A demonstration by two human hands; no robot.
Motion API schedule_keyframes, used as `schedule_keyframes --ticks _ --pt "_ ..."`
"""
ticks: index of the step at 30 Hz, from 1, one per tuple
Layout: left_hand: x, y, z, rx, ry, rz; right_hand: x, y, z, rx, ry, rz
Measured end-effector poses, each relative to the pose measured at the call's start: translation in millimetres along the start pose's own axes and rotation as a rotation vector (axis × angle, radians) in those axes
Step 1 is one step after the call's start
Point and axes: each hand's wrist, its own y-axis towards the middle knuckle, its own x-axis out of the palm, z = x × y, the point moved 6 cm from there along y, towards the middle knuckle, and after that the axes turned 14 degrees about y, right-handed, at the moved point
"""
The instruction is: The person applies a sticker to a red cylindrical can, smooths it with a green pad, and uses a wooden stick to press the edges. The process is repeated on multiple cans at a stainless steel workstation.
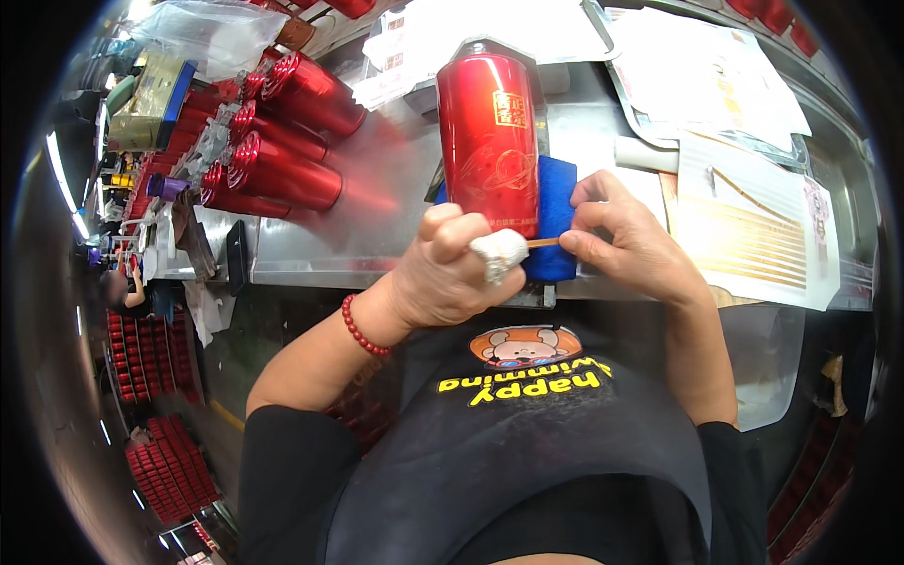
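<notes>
A glossy red metal bottle with gold printing lies on a blue cloth pad in front of me. Beside its near end, my left hand is closed on a white cloth bunched at the fingers. My right hand pinches a thin wooden stick between thumb and forefinger. The stick's other end meets the white cloth, and its tip is hidden there. The right hand's remaining fingers are curled.
Several red bottles lie grouped on the metal table at left. At right are a printed sheet with gold strips and white papers in a tray. A clear plastic bag sits far left. Crates of red items stand below left.
</notes>
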Motion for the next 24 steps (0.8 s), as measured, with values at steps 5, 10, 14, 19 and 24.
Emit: schedule_keyframes --ticks 5,10,14,19,24 --pt "-2 -7 -2 -0.057 0.003 0.031 1 0 -4 -0.080 -0.001 0.040" --pt "-4 -12 2 -0.117 0.072 -0.024 3 0 -4 -0.054 -0.022 0.032" --pt "0 5 6 -0.010 0.020 -0.080 1 0 -1 -0.076 -0.034 0.045" --pt "9 20 -6 -0.234 0.088 -0.172 -1 -4 6 -0.140 -0.124 0.074" --pt "2 -29 -16 -0.532 -0.247 0.002 5 -11 -20 -0.246 -0.126 0.148"
